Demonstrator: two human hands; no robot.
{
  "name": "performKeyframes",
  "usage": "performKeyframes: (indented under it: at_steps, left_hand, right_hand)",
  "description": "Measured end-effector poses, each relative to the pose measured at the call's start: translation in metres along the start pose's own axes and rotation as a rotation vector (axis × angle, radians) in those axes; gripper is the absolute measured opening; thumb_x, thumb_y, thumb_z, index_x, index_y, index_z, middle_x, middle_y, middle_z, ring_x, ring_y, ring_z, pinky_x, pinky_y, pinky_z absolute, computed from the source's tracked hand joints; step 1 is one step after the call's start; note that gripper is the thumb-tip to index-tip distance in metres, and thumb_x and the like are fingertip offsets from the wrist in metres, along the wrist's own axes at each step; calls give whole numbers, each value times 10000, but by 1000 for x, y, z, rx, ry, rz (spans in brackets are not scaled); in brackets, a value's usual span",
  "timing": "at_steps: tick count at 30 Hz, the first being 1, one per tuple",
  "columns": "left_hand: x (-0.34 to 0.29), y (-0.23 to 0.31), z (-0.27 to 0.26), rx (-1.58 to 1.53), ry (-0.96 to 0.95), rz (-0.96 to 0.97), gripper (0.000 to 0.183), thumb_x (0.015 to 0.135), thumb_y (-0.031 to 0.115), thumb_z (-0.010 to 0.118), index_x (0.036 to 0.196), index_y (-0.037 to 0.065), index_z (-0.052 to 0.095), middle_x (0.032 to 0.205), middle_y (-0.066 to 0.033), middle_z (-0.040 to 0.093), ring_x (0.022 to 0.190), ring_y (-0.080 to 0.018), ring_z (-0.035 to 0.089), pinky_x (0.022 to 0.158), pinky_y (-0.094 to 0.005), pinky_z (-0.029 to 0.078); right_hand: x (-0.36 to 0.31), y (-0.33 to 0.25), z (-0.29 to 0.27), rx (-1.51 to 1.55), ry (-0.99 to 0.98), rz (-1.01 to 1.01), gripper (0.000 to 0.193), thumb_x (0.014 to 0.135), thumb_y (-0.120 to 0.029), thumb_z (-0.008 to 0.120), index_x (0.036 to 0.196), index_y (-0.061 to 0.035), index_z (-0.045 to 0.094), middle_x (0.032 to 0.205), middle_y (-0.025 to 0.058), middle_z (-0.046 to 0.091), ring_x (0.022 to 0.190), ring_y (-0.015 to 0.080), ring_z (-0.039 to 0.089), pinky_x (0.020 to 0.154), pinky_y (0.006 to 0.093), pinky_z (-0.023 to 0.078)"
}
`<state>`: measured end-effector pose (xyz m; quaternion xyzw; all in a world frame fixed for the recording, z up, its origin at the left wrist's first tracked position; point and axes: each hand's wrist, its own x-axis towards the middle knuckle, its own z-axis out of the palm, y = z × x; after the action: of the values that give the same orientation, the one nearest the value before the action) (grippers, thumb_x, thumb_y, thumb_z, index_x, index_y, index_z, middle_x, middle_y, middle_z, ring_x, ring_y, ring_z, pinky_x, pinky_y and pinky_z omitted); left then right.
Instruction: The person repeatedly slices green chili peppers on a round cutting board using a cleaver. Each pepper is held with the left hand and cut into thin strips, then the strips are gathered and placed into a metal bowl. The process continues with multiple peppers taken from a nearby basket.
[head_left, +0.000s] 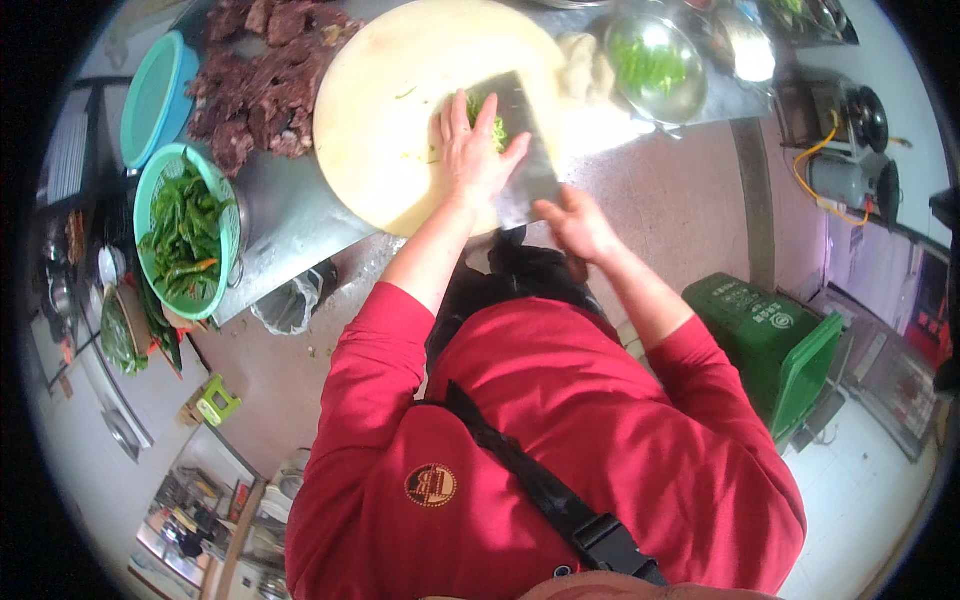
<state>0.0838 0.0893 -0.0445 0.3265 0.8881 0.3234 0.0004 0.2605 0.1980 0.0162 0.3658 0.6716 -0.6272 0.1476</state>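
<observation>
Steel-topped table [265, 240] spans the upper part of my view, bearing a round pale board [375, 120]; the clock directions count from its middle. At eight o'clock a teal basket [231, 235] brims with green peppers [185, 230], a few turning orange, and at nine stands a turquoise basin [155, 105]. Toward three, a metal bowl [668, 108] holds cut green pieces [645, 65]. Dark red meat [265, 85] is heaped between basin and board, and a pale, hard-to-identify lump [582, 65] sits between board and bowl. Off the table, a lidded green bin [745, 325] stands at four, a clear bag [288, 308] at seven.

On the board, toward four, my left hand [475, 155] lies flattened, fingers spread, over chopped greens [500, 135], partly hiding them. My right hand [578, 225] is closed around the handle of a cleaver [530, 170]. Its blade is blurred; I cannot tell whether my left thumb touches it.
</observation>
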Motion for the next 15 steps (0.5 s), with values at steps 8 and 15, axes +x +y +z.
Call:
performKeyframes:
  at_steps: [8, 15]
  left_hand:
    - [52, 90, 11, -300, 96, 173, 472, 900, 196, 728, 1355, 80, 683, 1547, -271, 464, 1440, -435, 454, 1208, -499, 385]
    - [155, 221, 77, -337, -61, 411, 410, 941, 310, 689, 1285, 96, 746, 1448, -248, 605, 1360, -411, 559, 1178, -467, 422]
  right_hand:
    - [-42, -29, -31, 184, 132, -119, 249, 1021, -163, 629, 1192, 17, 611, 684, 27, 598, 558, 110, 554, 526, 310, 487]
    - [-120, -18, -111, 285, 638, -77, 262, 1021, -167, 610, 1198, 26, 608, 674, 26, 597, 562, 120, 567, 534, 307, 484]
